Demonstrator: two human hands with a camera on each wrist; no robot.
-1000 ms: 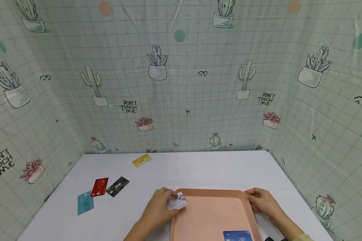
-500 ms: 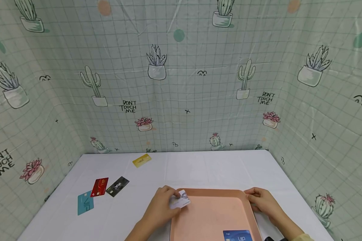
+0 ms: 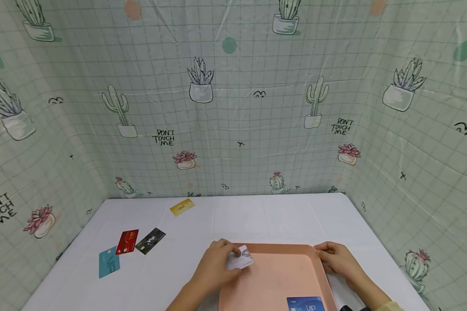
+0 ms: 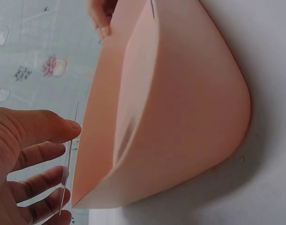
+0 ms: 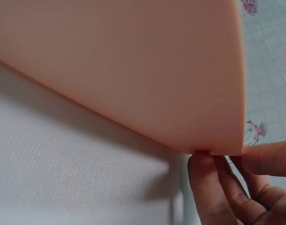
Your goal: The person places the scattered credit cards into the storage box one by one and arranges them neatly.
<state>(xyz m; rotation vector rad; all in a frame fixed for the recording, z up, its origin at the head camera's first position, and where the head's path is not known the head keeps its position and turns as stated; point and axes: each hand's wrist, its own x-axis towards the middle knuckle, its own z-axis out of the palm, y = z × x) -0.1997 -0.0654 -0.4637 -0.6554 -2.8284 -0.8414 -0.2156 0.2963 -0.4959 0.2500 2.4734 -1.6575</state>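
Tray (image 3: 270, 280) pinched at two o'clock by right hand (image 3: 337, 258), probably for steadiness; white card (image 3: 243, 260) at ten by left hand (image 3: 216, 265).

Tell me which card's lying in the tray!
The dark blue card, lying in the pink tray. The left hand holds the white card; yellow, red, black and teal cards lie on the table.

Evenly lit in head view, w/ faint glare streak approx 12 o'clk on cactus-print backdrop (image 3: 233, 116). Dimmer, softer in wrist views; in L, shadowed at 4 o'clk beside peach tray (image 4: 194, 93).
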